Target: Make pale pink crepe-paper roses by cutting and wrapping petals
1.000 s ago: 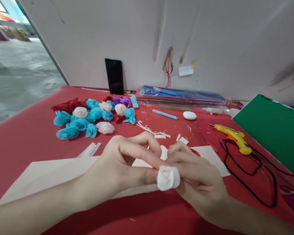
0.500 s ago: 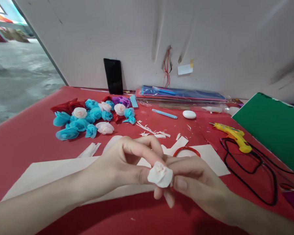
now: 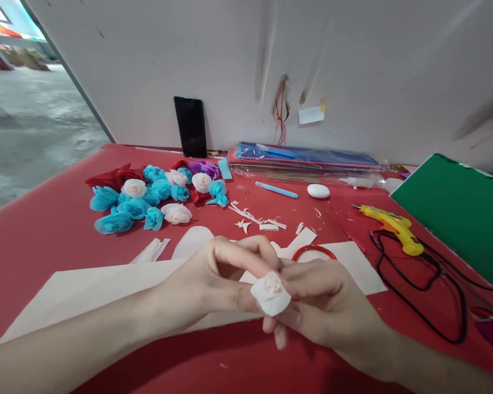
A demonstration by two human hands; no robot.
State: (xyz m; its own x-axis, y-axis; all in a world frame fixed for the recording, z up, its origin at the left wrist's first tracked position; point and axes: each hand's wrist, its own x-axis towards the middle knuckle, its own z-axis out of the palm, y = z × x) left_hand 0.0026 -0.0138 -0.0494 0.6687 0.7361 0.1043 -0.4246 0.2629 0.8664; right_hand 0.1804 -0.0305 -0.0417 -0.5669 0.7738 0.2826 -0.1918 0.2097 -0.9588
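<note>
A small white paper flower [image 3: 271, 295] with a tightly curled, pinkish centre is held between both hands above the table's near side. My left hand [image 3: 225, 273] is closed, its thumb and forefinger pinching the flower from the left. From the right, my right hand [image 3: 328, 295] grips it low, with the thumb at the lower petals; the flower's base is hidden behind the fingers. Beneath the hands lie white paper sheets [image 3: 98, 290]. Part of a red ring-shaped handle [image 3: 314, 250] shows just behind my right hand.
Finished blue, white, red and purple flowers [image 3: 148, 200] cluster at the left. A yellow glue gun [image 3: 394, 224] with a black cord lies right, near a green board [image 3: 456, 213]. Paper scraps [image 3: 250, 219], a light-blue pen [image 3: 276, 190] and a phone [image 3: 191, 127] are further back.
The flower has turned and tipped slightly in my fingers, and my right thumb has slid inward beneath its petals. My left hand has shifted a little to the right.
</note>
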